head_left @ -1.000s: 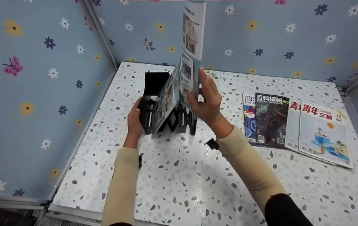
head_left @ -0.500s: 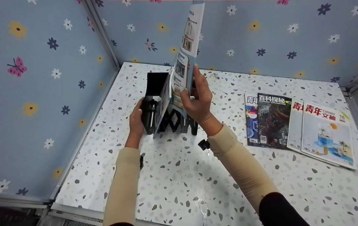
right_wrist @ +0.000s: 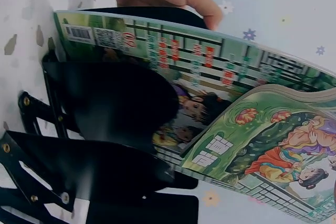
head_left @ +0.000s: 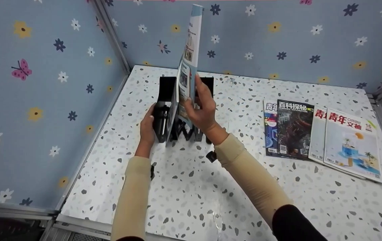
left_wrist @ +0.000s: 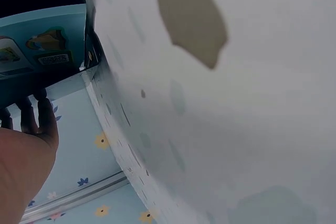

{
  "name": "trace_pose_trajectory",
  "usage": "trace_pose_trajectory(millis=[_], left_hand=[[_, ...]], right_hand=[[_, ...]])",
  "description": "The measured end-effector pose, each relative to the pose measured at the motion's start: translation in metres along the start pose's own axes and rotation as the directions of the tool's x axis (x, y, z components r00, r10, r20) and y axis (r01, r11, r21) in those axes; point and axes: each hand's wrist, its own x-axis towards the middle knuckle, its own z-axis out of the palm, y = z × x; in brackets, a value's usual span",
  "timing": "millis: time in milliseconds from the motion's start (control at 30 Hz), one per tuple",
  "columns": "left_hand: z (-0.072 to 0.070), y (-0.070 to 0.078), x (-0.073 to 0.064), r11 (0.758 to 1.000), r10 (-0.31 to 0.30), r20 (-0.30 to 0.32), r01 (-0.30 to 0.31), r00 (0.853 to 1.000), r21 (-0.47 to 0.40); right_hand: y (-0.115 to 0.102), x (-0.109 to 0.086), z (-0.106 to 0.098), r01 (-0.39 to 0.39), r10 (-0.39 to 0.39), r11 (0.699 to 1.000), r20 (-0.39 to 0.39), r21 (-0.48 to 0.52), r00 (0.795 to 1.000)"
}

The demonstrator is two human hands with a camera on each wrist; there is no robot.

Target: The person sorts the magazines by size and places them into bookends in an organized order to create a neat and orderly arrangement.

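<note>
A black folding bookend with lattice-linked plates (head_left: 185, 134) stands on the speckled table. My left hand (head_left: 148, 127) grips its left end, fingers along the outer plate. My right hand (head_left: 204, 108) pinches a magazine (head_left: 192, 43), thumb on the near face and fingers behind. The magazine is nearly upright above the bookend, with its lower part down among the plates. In the right wrist view, its illustrated green cover (right_wrist: 283, 161) lies beside a matching green cover with a barcode (right_wrist: 81, 32), and black plates (right_wrist: 115, 95) stand against that one.
Several magazines lie overlapping at the right of the table, among them a dark cover (head_left: 293, 124) and a white cover with a beach picture (head_left: 355, 147). Flower-patterned panels (head_left: 244, 43) enclose the table at the back and sides.
My right hand has moved left with the magazine, which now stands steeper and closer to the left end of the bookend. My left hand keeps its place on the bookend.
</note>
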Motion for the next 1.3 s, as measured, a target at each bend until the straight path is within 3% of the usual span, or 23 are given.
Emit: trace_pose_trajectory(millis=[433, 667, 1033, 1300], left_hand=[[-0.001, 0.0, 0.001, 1.0, 0.015, -0.002, -0.015, 1.0, 0.012], [0.001, -0.002, 0.001, 0.997, 0.0, -0.007, -0.001, 1.0, -0.081], [0.0, 0.0, 0.0, 0.999, 0.012, 0.001, -0.012, 1.0, -0.05], [0.0, 0.001, 0.0, 1.0, 0.013, 0.016, -0.013, 1.0, 0.019]], right_hand=[[0.011, -0.031, 0.014, 0.01, -0.008, 0.996, 0.024, -0.088, 1.0], [0.012, -0.037, 0.017, 0.02, -0.021, 0.993, -0.008, -0.114, 1.0], [0.006, -0.036, 0.022, 0.056, -0.05, 0.991, 0.056, -0.119, 0.997], [0.009, -0.048, 0.026, 0.051, -0.043, 0.989, 0.055, -0.142, 0.998]])
